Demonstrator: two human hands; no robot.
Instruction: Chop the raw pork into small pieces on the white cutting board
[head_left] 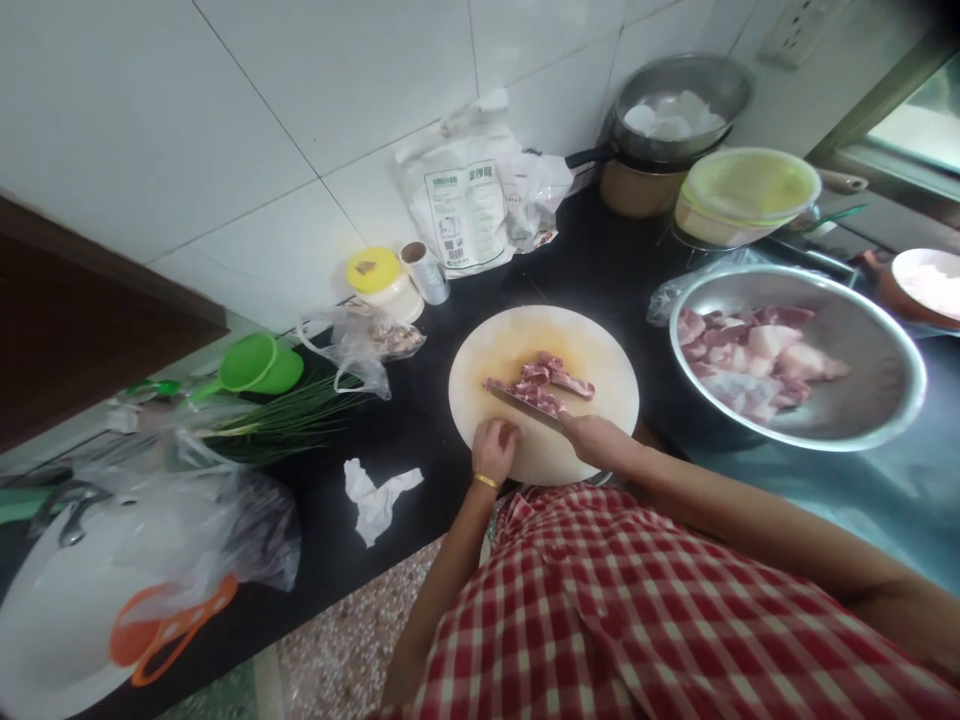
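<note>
Over the white board (pixel 491 345), right fingers (pixel 574 429) grip a knife (pixel 529 409); left fingers (pixel 504 432) curl closed.

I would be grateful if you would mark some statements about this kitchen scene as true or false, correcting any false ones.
1. The right hand holds a knife. True.
2. The left hand is inside the metal bowl. False: it is at the near edge of the round board, and the bowl stands to the right.
3. Pieces of meat lie on the round board. True.
4. The jar near the wall has a blue lid. False: its lid is yellow.
5. A green cup lies near some long green leaves. True.
</note>
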